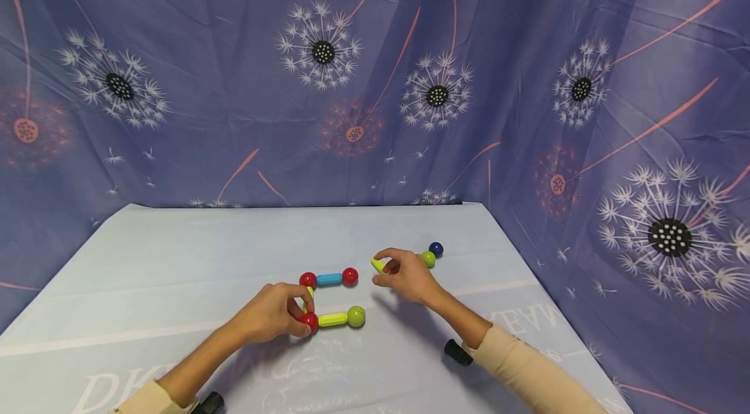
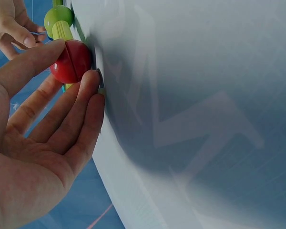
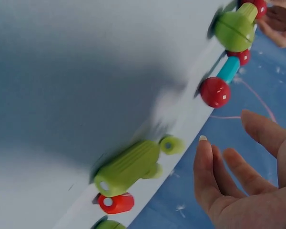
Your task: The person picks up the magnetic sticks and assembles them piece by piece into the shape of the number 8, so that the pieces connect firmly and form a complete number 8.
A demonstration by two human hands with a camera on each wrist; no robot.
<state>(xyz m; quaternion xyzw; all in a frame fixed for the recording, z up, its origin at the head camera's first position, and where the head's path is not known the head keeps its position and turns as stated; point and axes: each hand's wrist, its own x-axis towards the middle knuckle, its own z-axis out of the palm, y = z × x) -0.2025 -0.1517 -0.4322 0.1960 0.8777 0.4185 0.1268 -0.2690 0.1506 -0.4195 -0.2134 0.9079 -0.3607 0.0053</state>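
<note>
And the left hand (image 1: 271, 313) has the near red ball (image 1: 309, 322) pinched between thumb and fingers, a yellow rod (image 1: 333, 319) running from it to a green ball (image 1: 356, 316); across the cloth, the right hand (image 1: 405, 277) grips nothing, fingers loosely parted near a lime bar (image 3: 126, 169) lying there.

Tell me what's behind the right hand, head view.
Behind the right hand: green ball, blue ball, one end of a yellow-green bar. The hand hides the rest of the bar.
</note>
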